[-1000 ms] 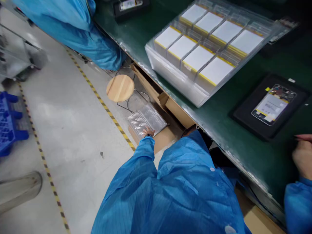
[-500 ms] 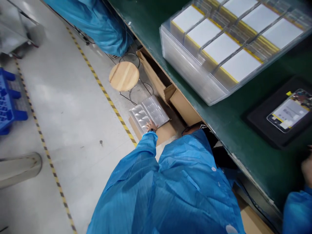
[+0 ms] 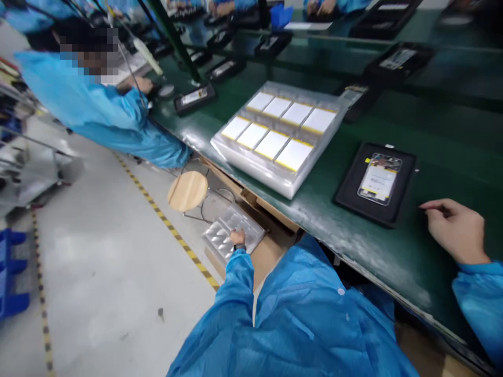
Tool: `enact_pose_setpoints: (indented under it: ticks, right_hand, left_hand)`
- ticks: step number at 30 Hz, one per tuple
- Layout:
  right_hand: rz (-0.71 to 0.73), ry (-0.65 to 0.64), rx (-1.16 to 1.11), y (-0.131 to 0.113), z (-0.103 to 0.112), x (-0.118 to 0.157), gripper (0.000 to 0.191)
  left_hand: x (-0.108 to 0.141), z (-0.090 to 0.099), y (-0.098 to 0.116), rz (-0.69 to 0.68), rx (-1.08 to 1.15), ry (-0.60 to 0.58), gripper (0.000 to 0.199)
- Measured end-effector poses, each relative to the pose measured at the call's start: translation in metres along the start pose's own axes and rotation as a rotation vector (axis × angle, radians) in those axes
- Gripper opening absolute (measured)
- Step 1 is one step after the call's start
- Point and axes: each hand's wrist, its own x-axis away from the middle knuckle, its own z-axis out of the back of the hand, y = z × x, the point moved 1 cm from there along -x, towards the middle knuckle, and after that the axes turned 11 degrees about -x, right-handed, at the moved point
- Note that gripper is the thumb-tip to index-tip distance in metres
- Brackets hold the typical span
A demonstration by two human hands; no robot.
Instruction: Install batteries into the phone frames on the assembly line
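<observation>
My left hand (image 3: pixel 238 237) reaches low beside the bench, its fingers curled closed on the middle of a clear plastic tray (image 3: pixel 220 238) with moulded pockets. That tray lies on a cardboard box (image 3: pixel 267 256). On the green bench rests my right hand (image 3: pixel 456 228), thumb and forefinger pinched together; whether anything small is between them I cannot make out. Left of it, an opened phone (image 3: pixel 379 179) with a white battery lies on a black pad (image 3: pixel 349 193). Farther left stands a stack of clear trays (image 3: pixel 251 162) with several white, yellow-edged batteries (image 3: pixel 294 154).
A round wooden stool (image 3: pixel 187 190) stands beyond the box, near yellow-black floor tape (image 3: pixel 168 225). A co-worker in a blue coat (image 3: pixel 78 104) sits at the bench's far left. Several black pads with phones (image 3: pixel 194 98) lie across the green bench (image 3: pixel 314 214). A blue pallet (image 3: pixel 13 277) is at left.
The view has tilted up, showing more bench and the co-worker. My left hand's spread fingers have curled closed on the tray. My right hand has come fully into view.
</observation>
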Motion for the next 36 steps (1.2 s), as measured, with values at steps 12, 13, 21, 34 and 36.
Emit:
enact_pose_setpoints:
  ticks: [12,13,21,34,36]
  right_hand:
    - [0.159,-0.127,0.033,0.000,-0.006,0.002,0.026]
    - [0.186,-0.128,0.021,0.002,-0.007,0.001,0.026]
    - [0.286,-0.119,-0.045,-0.001,-0.010,0.007,0.025]
    - [0.261,-0.212,-0.150,-0.013,-0.004,0.008,0.025]
    - [0.253,-0.208,-0.154,-0.014,-0.003,0.008,0.023]
  left_hand:
    - [0.022,0.281,0.139,-0.633,0.571,0.689,0.028]
    - [0.029,0.296,0.161,-0.741,0.495,0.637,0.026]
    - [0.043,0.319,0.260,-0.718,-0.271,0.444,0.031]
    - [0.020,0.342,0.273,-0.403,-0.101,0.249,0.041]
    - [0.008,0.343,0.272,-0.384,-0.115,0.228,0.047]
